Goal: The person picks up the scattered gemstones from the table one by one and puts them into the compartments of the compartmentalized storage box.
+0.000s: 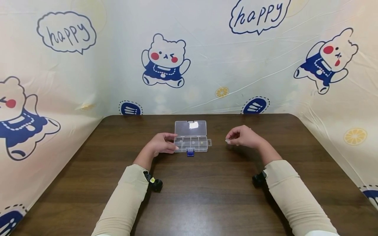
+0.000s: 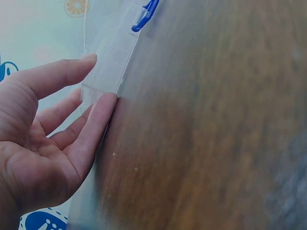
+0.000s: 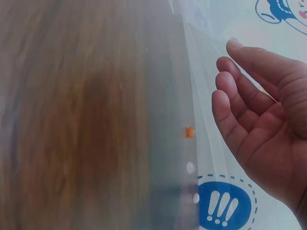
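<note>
Organizer box (image 1: 191,143), clear plastic, lid tipped up and back, blue latch (image 1: 190,152) at the near edge, sits mid-worktop (image 1: 206,196) in the head view. Divided into small compartments, with a few tiny beads inside, too small to tell apart. Left hand (image 1: 161,144) laid against the box's left end, fingers fairly straight and touching the plastic, not wrapped round it. Right hand (image 1: 242,136) raised a little off the wood, well to the right of the box, fingers loosely curled toward the thumb; seems to pinch a small pale speck at the fingertips, too small to be sure. Beige sleeves on both forearms, a dark camera strapped at each wrist. Cartoon-bear cloth (image 1: 165,62) hung behind and to both sides.

Left wrist view: left hand (image 2: 45,134) with fingers extended and slightly spread, index tip and another fingertip resting on the box's (image 2: 112,57) end corner. Blue latch (image 2: 145,14) showing further along the box edge. Brown wood grain filling the rest, blurred.

Right wrist view: right hand (image 3: 264,129) with palm open, fingers relaxed and gently bent, nothing plainly seen in the palm. Small orange bead (image 3: 190,132) and two pale beads (image 3: 191,167) in line below it, apart from the fingers. Blurred worktop (image 3: 86,120) on the left, printed cloth behind.
</note>
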`<state>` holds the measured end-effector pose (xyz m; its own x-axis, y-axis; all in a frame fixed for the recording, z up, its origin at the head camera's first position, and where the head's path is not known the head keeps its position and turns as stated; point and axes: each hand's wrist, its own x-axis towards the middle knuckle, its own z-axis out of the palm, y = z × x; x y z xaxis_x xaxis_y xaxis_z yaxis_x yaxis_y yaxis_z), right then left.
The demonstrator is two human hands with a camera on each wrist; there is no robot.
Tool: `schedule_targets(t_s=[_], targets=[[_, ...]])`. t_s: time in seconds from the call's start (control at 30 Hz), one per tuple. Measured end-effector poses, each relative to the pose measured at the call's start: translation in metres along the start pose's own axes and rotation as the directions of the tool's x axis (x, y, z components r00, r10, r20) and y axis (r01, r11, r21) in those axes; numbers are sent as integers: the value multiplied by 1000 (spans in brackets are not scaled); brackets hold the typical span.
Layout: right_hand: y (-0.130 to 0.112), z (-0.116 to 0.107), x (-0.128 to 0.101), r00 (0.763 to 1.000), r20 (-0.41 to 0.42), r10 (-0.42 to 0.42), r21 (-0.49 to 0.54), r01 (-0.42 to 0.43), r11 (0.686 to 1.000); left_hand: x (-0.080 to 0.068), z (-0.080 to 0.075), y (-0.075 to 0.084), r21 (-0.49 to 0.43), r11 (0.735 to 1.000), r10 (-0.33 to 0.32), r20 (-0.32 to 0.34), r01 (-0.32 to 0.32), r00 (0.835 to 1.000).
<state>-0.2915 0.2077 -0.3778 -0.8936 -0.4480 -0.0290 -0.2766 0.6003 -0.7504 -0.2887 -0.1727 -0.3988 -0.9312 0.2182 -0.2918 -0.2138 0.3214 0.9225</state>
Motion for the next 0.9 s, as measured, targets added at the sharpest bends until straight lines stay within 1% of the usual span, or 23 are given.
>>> schedule_targets(t_s=[0.17,0.37,0.57,0.9], targets=[[-6,4,5,1000,-20,-12,5,12,1000,0,0,-1,6,1000,8,6,-8,1000],[-15,8,10,998,-56,-30,43,32,999,-1,0,-1,3,1000,15,11,-15,1000],[-20,15,15,997,-64,-42,72,47,996,-2,1,-1,10,1000,22,15,-22,1000],[-28,22,24,996,-85,-18,72,24,997,-2,1,0,11,1000,10,8,-10,1000]])
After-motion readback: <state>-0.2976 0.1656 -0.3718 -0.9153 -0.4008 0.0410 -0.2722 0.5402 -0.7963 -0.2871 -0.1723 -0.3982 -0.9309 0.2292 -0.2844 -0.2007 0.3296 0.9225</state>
